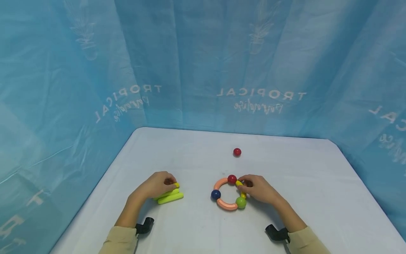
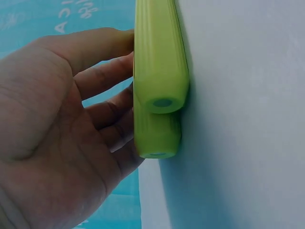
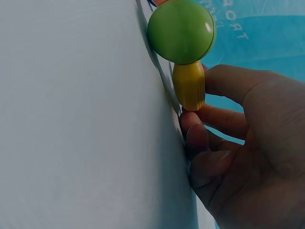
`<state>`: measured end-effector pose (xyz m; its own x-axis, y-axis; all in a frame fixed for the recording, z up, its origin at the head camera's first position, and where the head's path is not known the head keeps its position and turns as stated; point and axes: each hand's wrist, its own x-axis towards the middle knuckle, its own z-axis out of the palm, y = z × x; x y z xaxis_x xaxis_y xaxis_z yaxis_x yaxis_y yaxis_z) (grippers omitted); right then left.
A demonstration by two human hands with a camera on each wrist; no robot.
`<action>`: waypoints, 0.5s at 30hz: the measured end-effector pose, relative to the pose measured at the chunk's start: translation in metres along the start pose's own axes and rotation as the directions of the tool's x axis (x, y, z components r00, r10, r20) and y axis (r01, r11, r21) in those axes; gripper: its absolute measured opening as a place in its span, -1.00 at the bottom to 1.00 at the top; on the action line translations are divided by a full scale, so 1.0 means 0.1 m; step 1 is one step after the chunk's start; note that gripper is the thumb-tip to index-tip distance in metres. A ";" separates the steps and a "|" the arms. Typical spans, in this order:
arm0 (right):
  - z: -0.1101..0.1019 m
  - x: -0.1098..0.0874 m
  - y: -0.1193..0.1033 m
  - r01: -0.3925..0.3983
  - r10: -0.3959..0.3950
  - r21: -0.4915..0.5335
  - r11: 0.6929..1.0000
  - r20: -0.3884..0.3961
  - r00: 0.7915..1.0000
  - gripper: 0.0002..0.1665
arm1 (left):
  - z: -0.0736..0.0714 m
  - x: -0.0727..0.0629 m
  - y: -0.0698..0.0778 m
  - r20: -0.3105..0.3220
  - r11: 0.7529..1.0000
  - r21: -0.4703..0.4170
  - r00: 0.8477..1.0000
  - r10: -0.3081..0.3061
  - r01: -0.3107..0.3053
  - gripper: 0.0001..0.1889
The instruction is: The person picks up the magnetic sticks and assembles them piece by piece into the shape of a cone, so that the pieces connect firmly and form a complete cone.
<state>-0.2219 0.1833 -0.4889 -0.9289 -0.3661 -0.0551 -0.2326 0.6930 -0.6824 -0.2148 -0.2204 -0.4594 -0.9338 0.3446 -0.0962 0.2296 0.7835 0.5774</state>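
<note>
On the right side of a ring of magnetic rods and balls, my right hand [image 1: 258, 188] pinches a yellow curved rod [image 1: 243, 194] between thumb and fingers. That rod meets a green ball [image 1: 241, 202] at its near end, and a red ball [image 1: 232, 179] sits at its far end. Two orange curved rods [image 1: 226, 205] and a dark blue ball [image 1: 216, 194] form the rest of the ring. To the left, my left hand [image 1: 158, 185] grips a yellow rod [image 1: 177, 185], mostly hidden by the fingers. Lime-green rods [image 2: 159, 57] lie side by side right against this hand.
A loose red ball [image 1: 237, 152] lies on the white table [image 1: 196, 155] beyond the ring. Blue printed curtains [image 1: 203, 63] hang behind the table and along its sides. Black wrist mounts [image 1: 145, 225] stick out inward from both forearms.
</note>
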 end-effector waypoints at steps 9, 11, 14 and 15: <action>-0.02 -0.01 -0.03 -0.011 0.011 0.000 1.000 0.006 1.000 -0.62 | -0.04 0.07 0.05 -0.045 0.999 -0.042 0.999 0.015 -0.017 -0.80; -0.01 0.00 -0.03 -0.015 0.015 -0.019 1.000 0.003 1.000 -0.65 | -0.07 0.07 0.08 -0.072 0.997 -0.062 0.997 0.040 -0.045 -0.75; -0.01 0.00 -0.04 -0.009 0.008 -0.052 0.999 -0.009 1.000 -0.69 | -0.09 0.10 0.14 -0.098 0.990 -0.111 0.993 0.072 -0.083 -0.73; -0.01 -0.01 -0.05 -0.007 0.007 -0.062 0.998 -0.014 1.000 -0.71 | -0.09 0.11 0.17 -0.100 0.987 -0.130 0.992 0.080 -0.092 -0.74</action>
<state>-0.2206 0.1809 -0.4846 -0.9344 -0.3528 -0.0494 -0.2430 0.7326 -0.6358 -0.2237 -0.2080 -0.4429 -0.9352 0.3528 0.0314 0.2773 0.6743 0.6844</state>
